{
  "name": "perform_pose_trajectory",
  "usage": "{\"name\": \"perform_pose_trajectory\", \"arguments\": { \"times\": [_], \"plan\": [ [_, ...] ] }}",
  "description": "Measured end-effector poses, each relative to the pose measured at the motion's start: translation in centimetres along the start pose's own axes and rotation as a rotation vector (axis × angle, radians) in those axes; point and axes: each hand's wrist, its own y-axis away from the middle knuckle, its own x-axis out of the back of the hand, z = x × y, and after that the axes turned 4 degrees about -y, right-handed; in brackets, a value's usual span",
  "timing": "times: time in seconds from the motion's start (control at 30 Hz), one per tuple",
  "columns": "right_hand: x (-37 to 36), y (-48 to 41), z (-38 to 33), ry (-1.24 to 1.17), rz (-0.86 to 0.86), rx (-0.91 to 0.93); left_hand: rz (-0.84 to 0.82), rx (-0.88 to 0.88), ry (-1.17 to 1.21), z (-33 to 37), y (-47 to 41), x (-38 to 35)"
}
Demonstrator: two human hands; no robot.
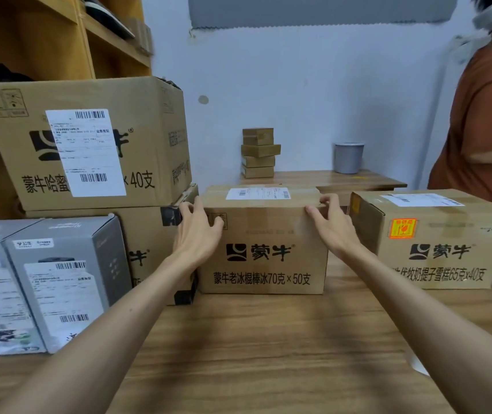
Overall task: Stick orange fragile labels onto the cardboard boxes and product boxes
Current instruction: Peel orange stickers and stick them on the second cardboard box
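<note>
A middle cardboard box (264, 264) with a white shipping slip on top stands on the wooden table (268, 339). My left hand (199, 228) grips its upper left corner, fingers over the edge and thumb on the front face. My right hand (332, 225) grips the upper right corner, fingers curled over the top edge. No orange label shows on this box. Just right of it, the right cardboard box (441, 258) carries an orange fragile label (403, 228) on its front upper left.
Two stacked cardboard boxes (89, 144) stand at the left, with grey product boxes (59, 279) in front of them. Behind are a small stack of brown boxes (258, 153), a grey cup (348, 158), and wooden shelves (59, 40). A person in a rust shirt (486, 130) stands at the right.
</note>
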Motion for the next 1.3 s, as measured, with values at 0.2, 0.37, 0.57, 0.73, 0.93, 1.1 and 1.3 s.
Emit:
{"name": "perform_pose_trajectory", "arguments": {
  "times": [0.2,0.37,0.57,0.73,0.93,1.1,1.3],
  "plan": [
    [0.7,0.0,0.9,-0.118,0.088,-0.053,0.108,0.019,-0.104,0.4,0.5,0.2],
    [1.8,0.7,0.9,-0.136,0.128,-0.136,0.144,0.022,-0.148,1.0,1.1,0.7],
    [3.5,2.8,0.5,-0.203,0.183,-0.131,0.116,-0.046,-0.009,1.0,2.9,1.7],
    [5.5,6.3,0.4,-0.235,0.206,-0.099,0.111,-0.105,0.068,1.1,7.2,3.6],
    [6.8,11.4,-0.4,-0.317,0.217,-0.051,0.263,-0.140,0.179,-0.7,12.2,5.4],
    [7.0,14.4,-1.0,-0.293,0.236,-0.032,0.360,-0.149,0.255,-2.1,14.9,6.7],
    [7.2,16.7,-0.5,-0.273,0.230,0.042,0.400,-0.173,0.320,-3.3,17.2,7.2]
  ]
}}
